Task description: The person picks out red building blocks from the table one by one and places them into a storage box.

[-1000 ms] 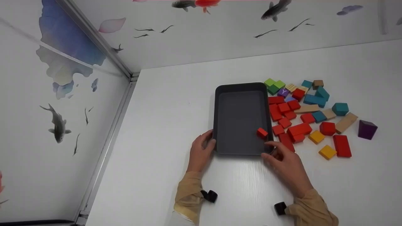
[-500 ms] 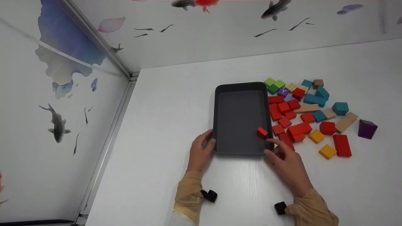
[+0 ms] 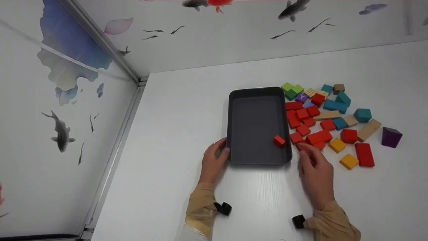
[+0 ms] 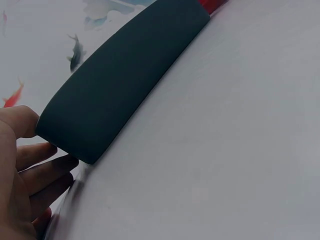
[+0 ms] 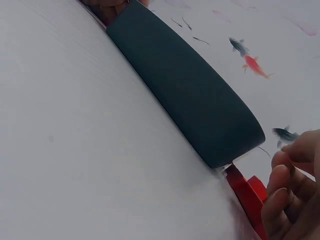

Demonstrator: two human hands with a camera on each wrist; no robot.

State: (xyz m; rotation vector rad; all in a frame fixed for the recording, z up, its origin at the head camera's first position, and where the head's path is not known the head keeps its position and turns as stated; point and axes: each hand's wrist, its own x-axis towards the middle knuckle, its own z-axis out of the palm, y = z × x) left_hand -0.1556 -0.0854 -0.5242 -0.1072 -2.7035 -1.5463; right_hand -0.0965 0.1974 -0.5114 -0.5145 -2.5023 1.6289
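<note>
A dark grey rectangular tray (image 3: 257, 130) lies on the white table, with a small red block (image 3: 279, 141) inside near its right wall. My left hand (image 3: 215, 160) grips the tray's lower left side. In the left wrist view, the thumb of that hand (image 4: 22, 170) is at the tray's upper edge and several fingers are below. My right hand (image 3: 316, 170) is apart from the tray, just right of its near corner, fingers loosely bent over a long red block. In the right wrist view that red block (image 5: 245, 192) is partly hidden behind the fingers of the right hand (image 5: 295, 187); no grip on it shows.
Right of the tray spreads a group of wooden blocks: red ones (image 3: 318, 137), yellow ones (image 3: 348, 162), teal ones (image 3: 335, 106), green ones (image 3: 292, 92) and plain wood pieces (image 3: 368, 130). A purple block (image 3: 391, 137) stands farthest right. Fish-patterned panels (image 3: 254, 33) border the table.
My right hand has left the tray's near right corner and moved right, over the long red block. The left hand, the tray and the red block inside it stay in place.
</note>
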